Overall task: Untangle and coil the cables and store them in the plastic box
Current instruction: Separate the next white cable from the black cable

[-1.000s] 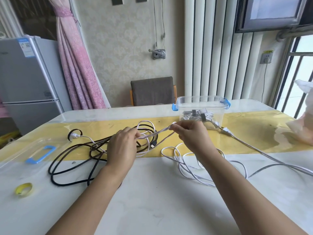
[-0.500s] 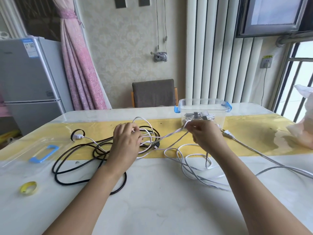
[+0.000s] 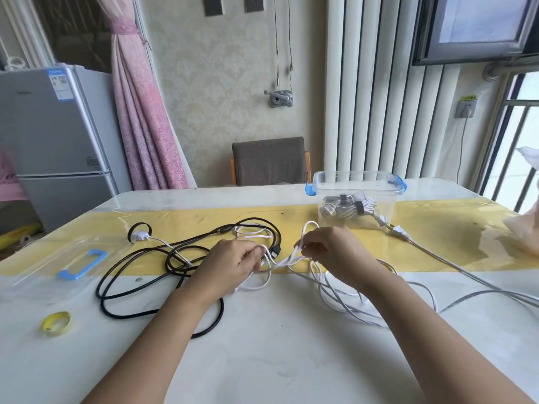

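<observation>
**Progress.** By my judgement the task is under halfway. The largest outstanding item is the tangle at the centre of the white table [image 3: 291,360]. A long black cable [image 3: 131,275] sprawls in loose loops on the left, and a thin white cable [image 3: 335,290] lies in loose loops on the right. The two cross between my hands, and neither is coiled. A pale flat cord [image 3: 437,255] with a plug runs from just beside the box to the right edge, also loose.

**Completed.** The clear plastic box [image 3: 355,182] with blue latches stands open, far and right of centre on the yellow runner [image 3: 455,231]. It holds a few bundled cables [image 3: 353,205] bound with dark ties. Its lid [image 3: 43,266], with a blue handle, lies well apart at the left.

**Condition of the item in hand.**
- The white cable is slack and kink-free where visible.
- It threads through the black loops toward a white plug [image 3: 140,236] at far left.
- The dark connector [image 3: 275,252] of the black cable lies just beside my left fingers.

**Hands.**
- My left hand [image 3: 230,266] has its fingers curled and pinches the white cable at the crossing.
- My right hand [image 3: 332,252] pinches a raised loop of the same cable, lifted off the table.

**Minor.** A yellow tape roll [image 3: 55,323] sits unused at near left.
</observation>
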